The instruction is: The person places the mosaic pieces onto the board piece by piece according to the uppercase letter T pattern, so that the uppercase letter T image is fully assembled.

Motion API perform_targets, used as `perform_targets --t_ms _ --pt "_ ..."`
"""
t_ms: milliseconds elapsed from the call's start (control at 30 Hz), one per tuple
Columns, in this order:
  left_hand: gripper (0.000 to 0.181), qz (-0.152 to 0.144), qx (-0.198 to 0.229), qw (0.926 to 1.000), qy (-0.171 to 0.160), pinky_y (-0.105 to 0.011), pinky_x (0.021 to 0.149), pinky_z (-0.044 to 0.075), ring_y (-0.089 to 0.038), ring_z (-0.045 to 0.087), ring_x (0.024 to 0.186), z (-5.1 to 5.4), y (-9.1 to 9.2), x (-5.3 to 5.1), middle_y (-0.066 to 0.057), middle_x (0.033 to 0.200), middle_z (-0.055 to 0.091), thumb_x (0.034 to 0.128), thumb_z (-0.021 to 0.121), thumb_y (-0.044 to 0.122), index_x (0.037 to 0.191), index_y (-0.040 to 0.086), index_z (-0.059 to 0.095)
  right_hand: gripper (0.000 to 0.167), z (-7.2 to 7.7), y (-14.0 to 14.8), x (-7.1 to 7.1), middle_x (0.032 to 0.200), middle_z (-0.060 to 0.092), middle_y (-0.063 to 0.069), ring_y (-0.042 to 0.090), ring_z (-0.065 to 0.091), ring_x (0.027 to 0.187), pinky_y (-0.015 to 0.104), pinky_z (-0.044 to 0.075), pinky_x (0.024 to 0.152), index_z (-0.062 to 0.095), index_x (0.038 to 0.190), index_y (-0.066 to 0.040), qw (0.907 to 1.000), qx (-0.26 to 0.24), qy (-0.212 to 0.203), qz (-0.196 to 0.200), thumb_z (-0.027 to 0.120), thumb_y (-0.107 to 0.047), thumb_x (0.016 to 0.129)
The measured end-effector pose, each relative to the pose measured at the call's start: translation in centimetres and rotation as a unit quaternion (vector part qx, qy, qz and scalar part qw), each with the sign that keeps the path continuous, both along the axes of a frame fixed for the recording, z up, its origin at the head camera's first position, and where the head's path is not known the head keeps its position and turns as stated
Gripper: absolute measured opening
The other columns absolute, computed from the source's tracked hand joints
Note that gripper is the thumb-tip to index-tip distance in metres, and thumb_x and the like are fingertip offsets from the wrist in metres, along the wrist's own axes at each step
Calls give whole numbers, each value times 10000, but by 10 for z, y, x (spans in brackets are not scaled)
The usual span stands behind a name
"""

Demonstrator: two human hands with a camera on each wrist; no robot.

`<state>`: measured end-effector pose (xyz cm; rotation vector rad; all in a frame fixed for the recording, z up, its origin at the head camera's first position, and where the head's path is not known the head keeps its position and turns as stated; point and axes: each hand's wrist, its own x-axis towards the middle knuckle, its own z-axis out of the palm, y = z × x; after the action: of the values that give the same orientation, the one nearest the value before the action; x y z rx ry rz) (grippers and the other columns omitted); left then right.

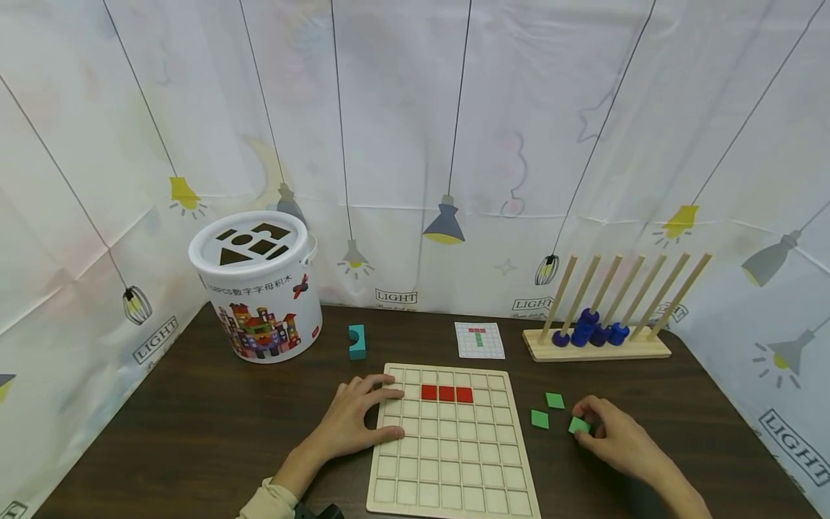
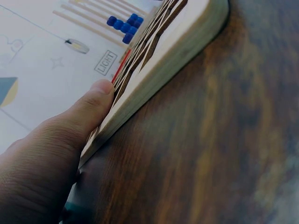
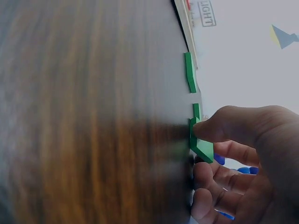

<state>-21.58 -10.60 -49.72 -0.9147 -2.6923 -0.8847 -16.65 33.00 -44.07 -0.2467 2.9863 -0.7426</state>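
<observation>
A light wooden grid board (image 1: 450,472) lies on the table, with three red square tiles (image 1: 447,393) in a row in its upper cells. My left hand (image 1: 353,418) rests on the board's left edge, fingers and thumb spread over its border; in the left wrist view the thumb (image 2: 88,109) touches the board's side. To the right of the board, my right hand (image 1: 612,436) pinches a green square tile (image 1: 579,425) between thumb and fingers. That tile looks tilted in the right wrist view. Two more green tiles (image 1: 540,419) lie flat between the board and this hand.
Behind the board lies a small pattern card (image 1: 480,340). A wooden peg stand (image 1: 596,352) with blue beads stands at back right. A teal block (image 1: 357,342) and a white lidded bucket (image 1: 259,288) are at back left, before a patterned curtain.
</observation>
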Motion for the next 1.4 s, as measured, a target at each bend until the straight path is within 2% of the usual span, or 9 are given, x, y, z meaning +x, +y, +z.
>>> perform_targets --t_ms 267,533,733,967,1167,1400 --pt "584 22 -22 10000 8 -370 827 300 -163 460 1135 -1 -1 0 67 1398 470 772 617 665 1269 360 579 183 0 -5 -3 908 606 -8 6 492 727 229 417 628 579 1027 -108 9997 -250 2 -20 650 -155 866" --pt "583 -7 1 10000 -32 -380 837 304 -163 456 1143 0 1 1 68 1404 465 772 630 650 1274 357 576 154 3 -16 -8 853 586 -26 -1 492 704 222 411 624 586 1020 -97 9980 -532 346 -13 640 -149 886" --pt "585 -2 -8 10000 -49 -384 841 304 -169 458 1149 0 0 0 63 1404 465 773 626 653 1274 355 576 137 7 -23 -10 893 626 -45 -14 530 772 222 443 668 615 1026 -130 9970 -613 465 34 639 -175 899" --pt "580 -15 4 10000 -56 -377 833 300 -175 461 1142 0 0 1 57 1404 466 772 639 639 1271 348 581 129 6 -33 -13 938 645 -8 21 583 809 231 479 712 607 998 -105 9940 -896 573 244 654 -147 885" --pt "576 -12 -2 10000 -22 -377 831 301 -170 460 1143 -2 0 1 62 1401 467 772 640 638 1270 355 578 147 5 -39 -13 939 635 8 30 576 814 231 475 694 607 1025 -100 9923 -1042 547 381 647 -129 886" --pt "571 -28 -7 9999 161 -370 812 305 -178 468 1124 0 0 2 40 1386 479 777 638 633 1265 341 582 146 4 -43 -17 935 642 -7 54 592 825 229 473 686 615 1024 -115 9925 -1107 409 325 651 -167 892"
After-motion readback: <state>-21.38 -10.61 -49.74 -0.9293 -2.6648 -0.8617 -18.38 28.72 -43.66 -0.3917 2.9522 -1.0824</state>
